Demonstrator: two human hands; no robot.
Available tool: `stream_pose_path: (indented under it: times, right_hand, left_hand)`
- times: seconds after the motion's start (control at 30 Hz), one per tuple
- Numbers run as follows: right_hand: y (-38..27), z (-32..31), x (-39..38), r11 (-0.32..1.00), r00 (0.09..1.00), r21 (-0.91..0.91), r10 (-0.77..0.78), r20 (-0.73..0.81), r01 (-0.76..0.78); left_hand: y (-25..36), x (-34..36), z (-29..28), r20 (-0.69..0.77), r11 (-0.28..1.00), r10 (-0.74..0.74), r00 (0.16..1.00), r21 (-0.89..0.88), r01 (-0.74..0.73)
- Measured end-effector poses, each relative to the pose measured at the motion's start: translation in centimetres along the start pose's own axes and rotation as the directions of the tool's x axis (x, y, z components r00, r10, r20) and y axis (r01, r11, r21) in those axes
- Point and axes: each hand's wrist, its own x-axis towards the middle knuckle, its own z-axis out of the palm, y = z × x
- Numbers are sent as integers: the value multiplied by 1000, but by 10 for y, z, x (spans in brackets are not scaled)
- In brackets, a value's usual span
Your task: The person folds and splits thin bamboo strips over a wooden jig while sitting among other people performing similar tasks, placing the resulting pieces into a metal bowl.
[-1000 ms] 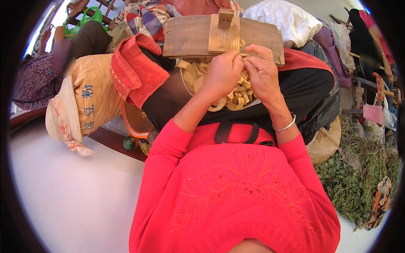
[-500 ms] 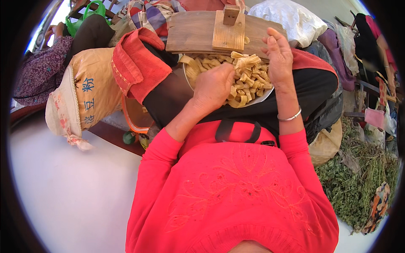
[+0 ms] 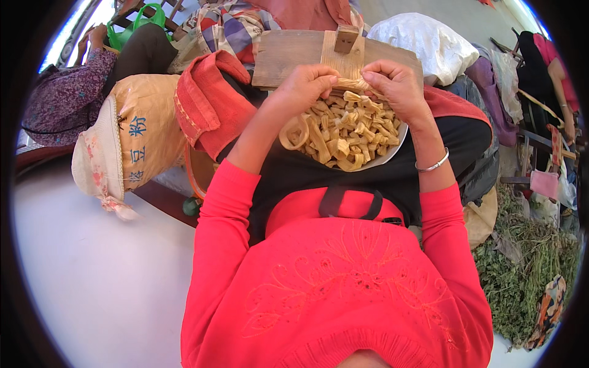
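Observation:
My left hand (image 3: 302,89) and my right hand (image 3: 399,92) are both pinched on a pale yellow strip (image 3: 351,83) stretched crosswise between them, at the near edge of a wooden board (image 3: 282,55). On the board stands a lighter wooden piece with a small block (image 3: 346,38), from which pale strands run down. Just below the strip, a white bowl (image 3: 402,138) in my lap holds several curled yellow pieces (image 3: 343,135), some short, some looped. A red towel (image 3: 208,104) lies over my left leg, beside the board.
A tan sack (image 3: 150,132) tied with pale cloth is at my left. Behind it sits a person (image 3: 73,98) in purple patterned clothing; another person's arm (image 3: 561,92) shows at far right. A white sack (image 3: 417,43) lies behind the board. Dried green plants (image 3: 515,270) are piled at lower right.
Half a second ago my left hand was lower over the bowl and my right was raised with fingers apart. Both have now come up to the board's edge, pinching the strip between them.

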Motion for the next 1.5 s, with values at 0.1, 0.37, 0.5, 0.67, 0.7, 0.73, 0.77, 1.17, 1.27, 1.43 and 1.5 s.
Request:
stream_pose_path:
  times: [0.1, 0.37, 0.5, 0.67, 0.7, 0.73, 0.77, 1.17, 1.27, 1.43, 1.5]
  right_hand:
    - [3, 2, 12, 991, 988, -123, -72, -134, 56]
    - [29, 2, 29, 829, 920, -528, -334, -204, 184]
    - [39, 7, 27, 597, 905, -770, -421, -62, 225]
    - [54, -1, 14, 404, 907, -889, -419, 29, 215]
    - [53, -2, 10, 468, 897, -857, -442, -15, 216]
    - [46, 4, 6, 532, 886, -816, -460, -55, 225]
    - [40, 9, 2, 591, 875, -772, -474, -99, 233]
    - [35, 19, 6, 188, 889, -975, -458, 23, 122]
    - [12, 14, -10, 148, 965, -987, -260, 21, 61]
    - [1, 52, -26, 289, 756, -876, -644, 121, 386]
    - [-2, 65, -20, 290, 692, -856, -715, 104, 428]
  left_hand:
    - [7, 10, -12, -55, 992, -87, 995, -98, 81]
    - [-18, 42, -17, -206, 999, 37, 978, 47, -28]
    - [-56, 61, -23, -262, 907, 239, 935, 404, -118]
    - [-31, 44, -5, -312, 723, 263, 913, 690, 27]
    - [-29, 42, -2, -329, 694, 243, 913, 716, 73]
    - [-33, 41, -3, -346, 717, 245, 906, 693, 71]
    - [-38, 42, -5, -360, 738, 248, 899, 671, 64]
    - [-43, 43, -13, -421, 574, 357, 834, 803, 159]
    - [-33, 29, -13, -453, 594, 424, 784, 793, 137]
    - [-25, -6, 26, -391, 973, 182, 902, 204, -108]
    - [-16, -17, 53, -360, 955, 54, 931, -254, -153]
